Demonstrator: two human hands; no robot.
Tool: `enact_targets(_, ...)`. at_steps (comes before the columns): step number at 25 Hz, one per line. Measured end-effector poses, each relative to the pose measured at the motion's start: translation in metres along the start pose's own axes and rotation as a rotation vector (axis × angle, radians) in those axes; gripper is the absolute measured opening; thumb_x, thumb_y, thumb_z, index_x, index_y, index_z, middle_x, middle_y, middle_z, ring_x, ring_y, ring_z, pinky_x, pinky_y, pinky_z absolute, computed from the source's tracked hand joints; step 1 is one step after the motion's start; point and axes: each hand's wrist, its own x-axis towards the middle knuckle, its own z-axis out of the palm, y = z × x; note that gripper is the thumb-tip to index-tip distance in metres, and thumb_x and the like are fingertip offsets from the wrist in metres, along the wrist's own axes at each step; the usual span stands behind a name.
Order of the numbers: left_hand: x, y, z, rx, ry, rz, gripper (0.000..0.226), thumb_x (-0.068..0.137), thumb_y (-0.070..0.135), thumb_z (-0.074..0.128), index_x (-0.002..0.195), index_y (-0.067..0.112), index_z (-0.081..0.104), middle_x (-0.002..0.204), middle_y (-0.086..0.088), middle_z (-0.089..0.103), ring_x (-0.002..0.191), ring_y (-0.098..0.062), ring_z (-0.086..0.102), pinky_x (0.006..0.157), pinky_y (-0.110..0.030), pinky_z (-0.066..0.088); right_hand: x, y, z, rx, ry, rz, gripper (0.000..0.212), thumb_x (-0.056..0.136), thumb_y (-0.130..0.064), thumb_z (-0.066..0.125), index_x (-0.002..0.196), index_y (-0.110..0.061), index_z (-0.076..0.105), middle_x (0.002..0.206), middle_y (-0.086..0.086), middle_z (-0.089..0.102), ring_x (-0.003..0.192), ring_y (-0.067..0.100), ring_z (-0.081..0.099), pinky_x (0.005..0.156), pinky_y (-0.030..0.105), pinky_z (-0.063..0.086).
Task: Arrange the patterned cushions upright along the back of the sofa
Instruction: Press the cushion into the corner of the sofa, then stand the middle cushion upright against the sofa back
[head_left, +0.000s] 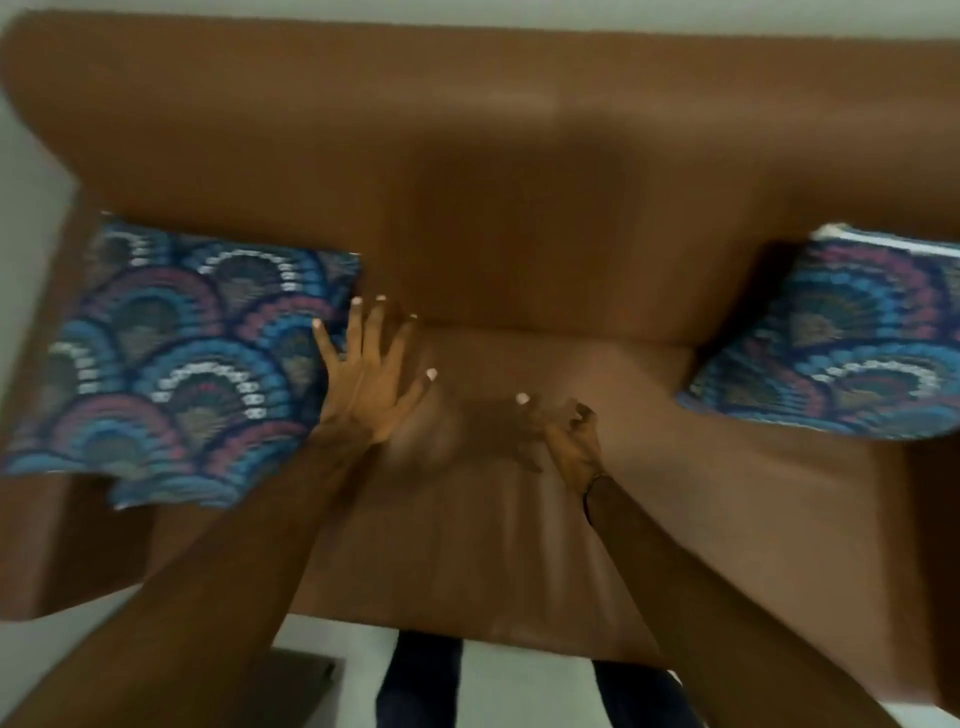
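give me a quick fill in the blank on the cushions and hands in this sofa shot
1. The number of patterned cushions on the sofa is ____.
2. The left hand has its fingers spread beside the ____ cushion.
3. The right hand is over the seat and holds ____.
4. The sofa's colour is ____.

Missing words: two; left; nothing; brown
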Motion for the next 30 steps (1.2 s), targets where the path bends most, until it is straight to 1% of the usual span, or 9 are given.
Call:
enact_targets(3,-0.015,-0.124,-0.031,0.037,0.095,-0.024,0.079,0.099,0.071,0.029,0.163,0.025,0.033,0.174,-0.021,0.017,0.161,-0.046,0.008,0.119,-0.082,0.000,-0.023,-0.009,0.120,-0.093,-0.168,-0.061,0.085,0.088,-0.034,0.088,0.153,-0.018,0.037,0.140,0.002,0.061,0.087,0.002,0.061,0.048,0.002,0.046)
enact_targets(5,-0.018,-0.183,-0.042,-0.023,0.074,-0.076,0.079,0.098,0.074,0.030,0.164,0.031,0.029,0.175,-0.019,0.014,0.161,-0.046,0.006,0.121,-0.079,0.001,-0.033,-0.011,0.195,-0.084,-0.236,-0.108,0.060,0.085,-0.038,0.089,0.128,-0.026,0.050,0.146,0.004,0.065,0.095,0.004,0.063,0.070,0.006,0.048)
enact_targets(8,-0.014,-0.253,-0.053,-0.165,0.124,-0.248,0.086,0.092,0.080,0.030,0.163,0.033,0.028,0.175,-0.016,0.014,0.161,-0.044,0.010,0.124,-0.073,0.007,-0.051,-0.028,0.267,-0.057,-0.356,-0.123,0.039,0.095,-0.040,0.079,0.120,-0.034,0.049,0.135,-0.005,0.062,0.114,0.014,0.057,0.101,0.032,0.047)
enact_targets(11,-0.011,-0.299,-0.052,-0.329,0.095,-0.424,0.092,0.086,0.087,0.041,0.162,0.041,0.020,0.174,-0.011,0.014,0.159,-0.041,0.016,0.124,-0.072,0.014,-0.049,-0.030,0.301,-0.072,-0.368,-0.101,0.047,0.088,-0.048,0.085,0.120,-0.033,0.054,0.133,-0.004,0.068,0.107,0.018,0.066,0.088,0.034,0.055)
enact_targets(15,-0.011,-0.332,-0.056,-0.923,0.066,-0.649,0.111,0.069,0.086,0.072,0.159,0.035,0.031,0.158,0.001,0.049,0.140,-0.026,0.054,0.117,-0.049,0.044,-0.049,-0.029,0.303,-0.008,-0.395,-0.087,0.035,0.088,-0.035,0.088,0.099,-0.034,0.055,0.112,-0.004,0.074,0.090,0.012,0.072,0.066,0.026,0.058)
enact_targets(19,-0.031,-0.287,-0.089,-1.247,0.303,-0.688,0.079,0.075,0.044,0.092,0.143,0.019,0.059,0.131,0.004,0.072,0.109,-0.014,0.075,0.096,-0.037,0.063,-0.063,-0.033,0.275,0.076,-0.382,-0.083,0.041,0.085,-0.022,0.091,0.118,-0.022,0.067,0.121,0.008,0.080,0.100,0.024,0.080,0.079,0.037,0.068)
enact_targets(22,-0.040,-0.224,-0.101,-1.310,0.414,-0.554,0.077,0.073,0.037,0.094,0.142,0.021,0.063,0.131,0.007,0.073,0.110,-0.005,0.074,0.091,-0.031,0.065,-0.061,-0.040,0.207,0.083,-0.325,-0.191,0.055,0.081,-0.010,0.092,0.131,-0.012,0.070,0.126,0.009,0.081,0.108,0.028,0.081,0.090,0.044,0.068)
enact_targets(26,-0.007,-0.115,-0.083,-1.360,0.224,-0.384,0.097,0.071,0.021,0.095,0.155,0.023,0.046,0.149,0.004,0.060,0.133,-0.018,0.061,0.101,-0.041,0.059,-0.038,-0.062,0.079,-0.002,-0.134,-0.364,0.057,0.074,0.013,0.089,0.126,-0.003,0.073,0.126,0.014,0.081,0.115,0.030,0.078,0.097,0.048,0.065)
enact_targets(30,0.022,-0.017,-0.064,-1.395,0.156,-0.228,0.097,0.069,0.012,0.096,0.151,0.015,0.045,0.140,0.003,0.062,0.122,-0.006,0.063,0.094,-0.019,0.060,-0.020,-0.076,-0.022,-0.004,0.041,-0.444,0.091,0.055,-0.001,0.097,0.139,-0.001,0.062,0.131,0.013,0.077,0.114,0.021,0.078,0.083,0.036,0.069)
